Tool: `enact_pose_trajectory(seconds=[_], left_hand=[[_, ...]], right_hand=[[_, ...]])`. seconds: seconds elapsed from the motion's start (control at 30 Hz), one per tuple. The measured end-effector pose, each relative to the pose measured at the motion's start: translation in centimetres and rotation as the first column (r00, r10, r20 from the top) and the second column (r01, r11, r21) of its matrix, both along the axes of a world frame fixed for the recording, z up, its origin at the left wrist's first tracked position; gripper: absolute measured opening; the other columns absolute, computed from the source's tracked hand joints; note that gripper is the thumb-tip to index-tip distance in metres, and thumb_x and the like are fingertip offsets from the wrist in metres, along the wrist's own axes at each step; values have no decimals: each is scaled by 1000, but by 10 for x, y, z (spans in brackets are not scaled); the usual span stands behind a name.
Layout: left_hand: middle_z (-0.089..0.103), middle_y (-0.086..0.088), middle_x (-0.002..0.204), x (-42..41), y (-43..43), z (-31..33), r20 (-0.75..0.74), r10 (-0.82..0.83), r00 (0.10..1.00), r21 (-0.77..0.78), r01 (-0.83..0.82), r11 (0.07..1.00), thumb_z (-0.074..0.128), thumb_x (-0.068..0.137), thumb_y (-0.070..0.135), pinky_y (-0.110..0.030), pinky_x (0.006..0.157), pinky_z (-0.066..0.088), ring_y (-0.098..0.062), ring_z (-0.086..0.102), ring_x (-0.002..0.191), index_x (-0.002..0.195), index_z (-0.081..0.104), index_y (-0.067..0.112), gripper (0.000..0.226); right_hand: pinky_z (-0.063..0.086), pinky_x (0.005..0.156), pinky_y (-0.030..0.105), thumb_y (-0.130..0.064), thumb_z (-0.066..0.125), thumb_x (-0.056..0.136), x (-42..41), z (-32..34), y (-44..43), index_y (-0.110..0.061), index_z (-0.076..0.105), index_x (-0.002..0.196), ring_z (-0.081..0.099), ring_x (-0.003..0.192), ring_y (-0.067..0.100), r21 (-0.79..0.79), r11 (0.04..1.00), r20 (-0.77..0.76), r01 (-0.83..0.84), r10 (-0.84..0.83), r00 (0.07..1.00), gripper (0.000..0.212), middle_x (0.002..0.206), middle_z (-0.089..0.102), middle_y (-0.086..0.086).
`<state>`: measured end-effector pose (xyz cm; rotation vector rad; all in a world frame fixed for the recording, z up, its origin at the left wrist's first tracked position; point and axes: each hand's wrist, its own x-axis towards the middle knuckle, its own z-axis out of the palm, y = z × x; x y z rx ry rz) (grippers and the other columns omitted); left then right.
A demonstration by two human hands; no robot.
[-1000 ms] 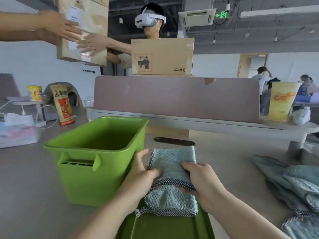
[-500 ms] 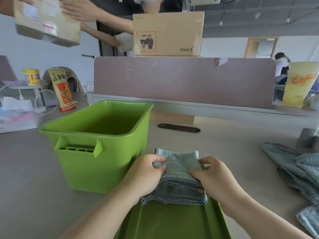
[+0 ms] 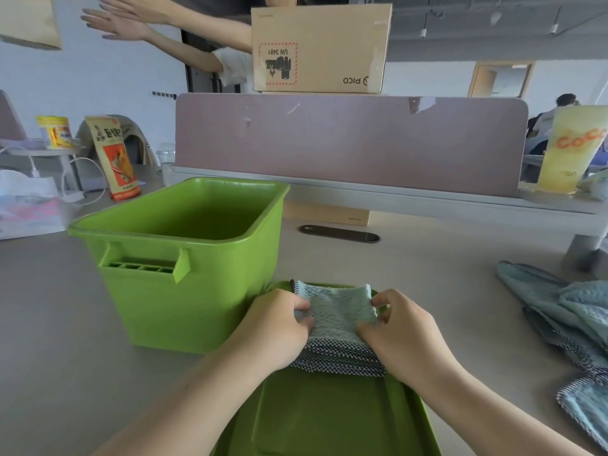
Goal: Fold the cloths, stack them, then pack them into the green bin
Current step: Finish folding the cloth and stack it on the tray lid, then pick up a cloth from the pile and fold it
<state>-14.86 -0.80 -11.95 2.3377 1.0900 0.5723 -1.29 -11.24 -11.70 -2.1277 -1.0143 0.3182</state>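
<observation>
A folded light-blue cloth [image 3: 339,315] with a dark checked border lies at the far end of a flat green lid [image 3: 329,416] in front of me. My left hand [image 3: 279,327] grips its left side and my right hand [image 3: 401,334] pinches its right side, fingers curled into the fabric. The green bin [image 3: 184,258] stands open and empty just left of the cloth, its handle facing me. A heap of unfolded blue cloths [image 3: 566,327] lies on the table at the right.
A grey desk divider [image 3: 348,143] with a cardboard box [image 3: 320,47] on top runs across the back. Another person's arms [image 3: 148,24] reach out at top left. A snack pouch [image 3: 113,156], a yellow cup [image 3: 569,149] and a black cable slot [image 3: 339,233] are nearby.
Both hands have drawn the cloth in and bunched it narrower. The view has tilted down. The other person's box has moved out of their hands to the far left.
</observation>
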Motion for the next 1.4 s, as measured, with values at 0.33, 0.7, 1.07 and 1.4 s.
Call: enact_pose_trajectory(seconds=[0.33, 0.7, 1.07, 1.4], left_hand=[[14, -4, 159, 22, -5, 2, -183, -82, 980, 373, 146, 916, 33, 99, 13, -34, 115, 18, -21, 8, 146, 147, 29, 15, 48], [-12, 1, 160, 25, 2, -16, -459, -85, 885, 78, 135, 988, 11, 101, 36, -45, 118, 1, -15, -10, 147, 152, -4, 16, 56], [-12, 1, 160, 26, 2, -20, -475, -101, 874, 66, 150, 986, 9, 101, 36, -45, 118, -2, -15, -12, 146, 152, -5, 16, 56], [-1, -9, 161, 36, -18, 18, -483, -52, 874, 191, 163, 968, 19, 102, 40, -53, 117, 7, -27, -1, 147, 152, 5, 14, 58]], right_hand=[[26, 109, 28, -25, 37, 99, -4, 12, 17, -23, 33, 144, 27, 138, 18, 41, 980, 483, -194, 151, 863, 46, 149, 30, -2], [1, 121, 47, -46, 12, 100, 13, -29, 30, -27, 4, 154, -11, 149, 18, -504, 841, 421, -195, 436, 795, 57, 163, -5, -3], [-10, 119, 46, -46, 11, 100, 2, -21, 30, -19, -4, 153, -11, 149, 16, -506, 853, 335, -129, 332, 882, 61, 162, -9, -1], [3, 120, 39, -28, 39, 99, 24, -7, -33, -19, 40, 143, 30, 141, 17, 31, 998, 348, 46, -54, 936, 45, 149, 42, 0]])
